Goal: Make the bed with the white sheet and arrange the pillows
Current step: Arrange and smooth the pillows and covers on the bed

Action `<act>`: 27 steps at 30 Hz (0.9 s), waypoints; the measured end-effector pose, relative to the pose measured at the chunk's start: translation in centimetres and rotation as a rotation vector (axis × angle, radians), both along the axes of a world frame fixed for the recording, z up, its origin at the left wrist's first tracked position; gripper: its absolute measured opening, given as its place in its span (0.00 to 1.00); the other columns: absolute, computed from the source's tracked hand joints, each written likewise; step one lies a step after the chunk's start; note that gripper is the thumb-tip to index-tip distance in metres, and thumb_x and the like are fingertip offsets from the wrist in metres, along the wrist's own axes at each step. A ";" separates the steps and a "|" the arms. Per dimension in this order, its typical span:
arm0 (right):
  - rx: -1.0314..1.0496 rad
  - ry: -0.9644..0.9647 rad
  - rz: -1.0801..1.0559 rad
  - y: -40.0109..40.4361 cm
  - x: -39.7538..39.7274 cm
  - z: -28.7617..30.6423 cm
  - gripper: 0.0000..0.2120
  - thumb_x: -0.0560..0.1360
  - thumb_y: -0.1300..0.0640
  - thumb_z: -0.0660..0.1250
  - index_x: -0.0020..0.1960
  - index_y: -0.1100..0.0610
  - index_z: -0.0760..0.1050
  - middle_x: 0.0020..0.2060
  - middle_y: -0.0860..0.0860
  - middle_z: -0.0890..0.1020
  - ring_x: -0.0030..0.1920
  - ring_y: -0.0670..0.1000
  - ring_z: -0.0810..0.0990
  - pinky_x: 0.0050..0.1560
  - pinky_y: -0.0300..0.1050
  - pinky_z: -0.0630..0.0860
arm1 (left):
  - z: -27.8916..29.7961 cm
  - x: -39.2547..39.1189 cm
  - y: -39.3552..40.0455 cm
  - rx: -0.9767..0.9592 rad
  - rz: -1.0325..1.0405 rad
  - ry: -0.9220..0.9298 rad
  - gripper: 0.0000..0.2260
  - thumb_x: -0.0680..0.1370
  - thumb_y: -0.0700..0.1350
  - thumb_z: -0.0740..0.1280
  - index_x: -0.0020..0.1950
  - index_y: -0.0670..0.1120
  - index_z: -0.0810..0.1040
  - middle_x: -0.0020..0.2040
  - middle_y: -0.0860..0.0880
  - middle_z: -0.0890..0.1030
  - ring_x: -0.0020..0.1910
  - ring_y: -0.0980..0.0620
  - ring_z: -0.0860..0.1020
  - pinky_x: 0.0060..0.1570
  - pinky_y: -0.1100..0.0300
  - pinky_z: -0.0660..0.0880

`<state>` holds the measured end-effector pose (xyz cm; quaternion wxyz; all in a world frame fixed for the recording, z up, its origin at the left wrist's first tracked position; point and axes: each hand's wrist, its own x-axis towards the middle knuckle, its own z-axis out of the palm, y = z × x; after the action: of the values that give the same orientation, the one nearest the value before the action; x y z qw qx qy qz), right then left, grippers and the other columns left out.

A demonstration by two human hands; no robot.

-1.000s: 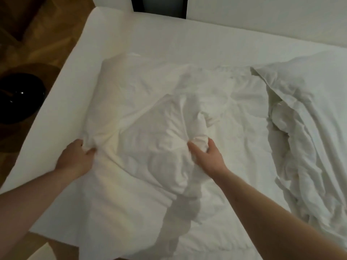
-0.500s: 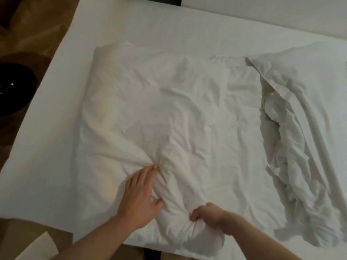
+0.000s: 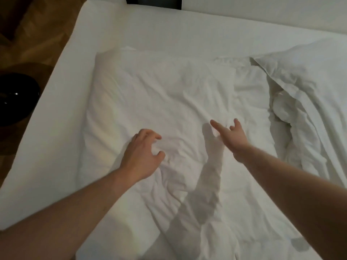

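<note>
A large white pillow [image 3: 159, 102] lies wrinkled on the white mattress [image 3: 56, 113], filling the middle of the view. My left hand [image 3: 142, 152] hovers over the pillow's near half with its fingers loosely curled, holding nothing. My right hand [image 3: 231, 136] is stretched out above the pillow's right part, fingers spread, and casts a shadow on the fabric. A second white pillow [image 3: 309, 76] lies at the right with a crumpled white sheet [image 3: 304, 132] bunched beside it.
The mattress's left edge runs diagonally beside a wooden floor [image 3: 37, 34]. A round black object [image 3: 13, 98] sits on the floor at the far left. A white wall [image 3: 262, 8] and a dark gap [image 3: 154, 0] lie behind the bed's head.
Both hands have let go of the pillow's near edge and moved forward over it. The pillow now lies flatter. The camera has shifted so the bed appears further right.
</note>
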<state>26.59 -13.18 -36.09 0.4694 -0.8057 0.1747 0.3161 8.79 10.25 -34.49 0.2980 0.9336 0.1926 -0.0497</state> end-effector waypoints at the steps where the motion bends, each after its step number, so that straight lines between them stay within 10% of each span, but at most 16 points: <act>1: 0.006 0.002 -0.023 1.3 0.9 0.0 0.59 0.67 0.34 0.78 0.84 0.52 0.46 0.82 0.53 0.60 0.79 0.54 0.64 0.77 0.50 0.63 | 0.2 1.0 0.5 0.005 0.026 -0.015 0.18 0.70 0.52 0.70 0.58 0.52 0.78 0.60 0.54 0.74 0.57 0.50 0.78 0.60 0.50 0.75; 7: 0.190 0.051 -0.175 6.4 0.9 -0.5 0.59 0.69 0.48 0.81 0.84 0.51 0.43 0.71 0.49 0.71 0.69 0.52 0.74 0.68 0.45 0.71 | 0.6 3.8 0.2 -0.076 0.015 -0.044 0.17 0.72 0.48 0.71 0.60 0.54 0.77 0.61 0.57 0.71 0.59 0.53 0.77 0.61 0.50 0.75; 11: 0.277 0.085 -0.253 8.8 4.4 1.1 0.33 0.66 0.64 0.76 0.70 0.54 0.72 0.58 0.55 0.83 0.51 0.55 0.85 0.52 0.51 0.84 | 1.1 4.2 0.1 -0.108 0.006 -0.038 0.21 0.72 0.46 0.71 0.64 0.54 0.74 0.62 0.58 0.70 0.59 0.54 0.76 0.62 0.50 0.75; 16: 0.424 -0.017 -0.057 10.2 6.8 4.4 0.17 0.71 0.71 0.67 0.52 0.52 0.78 0.45 0.53 0.85 0.45 0.54 0.85 0.45 0.48 0.84 | 1.8 5.6 -0.4 -0.120 0.085 -0.167 0.22 0.69 0.43 0.74 0.62 0.52 0.74 0.60 0.56 0.72 0.58 0.54 0.76 0.60 0.54 0.75; 19: 0.314 -0.133 0.020 8.8 6.2 2.2 0.26 0.71 0.60 0.74 0.68 0.52 0.74 0.52 0.51 0.85 0.50 0.52 0.84 0.46 0.46 0.83 | 0.6 5.7 -0.7 -0.072 0.072 -0.075 0.22 0.69 0.49 0.70 0.62 0.51 0.75 0.61 0.53 0.75 0.59 0.49 0.77 0.61 0.50 0.74; 22: -0.005 -0.100 0.109 5.2 3.5 -0.9 0.57 0.68 0.35 0.77 0.84 0.49 0.45 0.75 0.53 0.73 0.69 0.53 0.76 0.64 0.48 0.77 | -0.8 4.5 -1.9 -0.040 -0.048 0.244 0.30 0.67 0.57 0.63 0.70 0.52 0.73 0.68 0.51 0.75 0.66 0.46 0.74 0.68 0.52 0.70; 27: -0.126 -0.087 0.225 -1.5 -7.2 -3.1 0.48 0.63 0.24 0.72 0.75 0.46 0.65 0.66 0.40 0.76 0.67 0.45 0.76 0.70 0.49 0.72 | -3.2 0.3 -4.6 0.128 -0.184 0.407 0.41 0.70 0.64 0.58 0.81 0.50 0.58 0.81 0.50 0.60 0.78 0.48 0.61 0.76 0.54 0.60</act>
<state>19.35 -14.67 -39.23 0.3867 -0.8610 0.0821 0.3201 9.08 5.61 -37.70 0.1873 0.9350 0.1657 -0.2513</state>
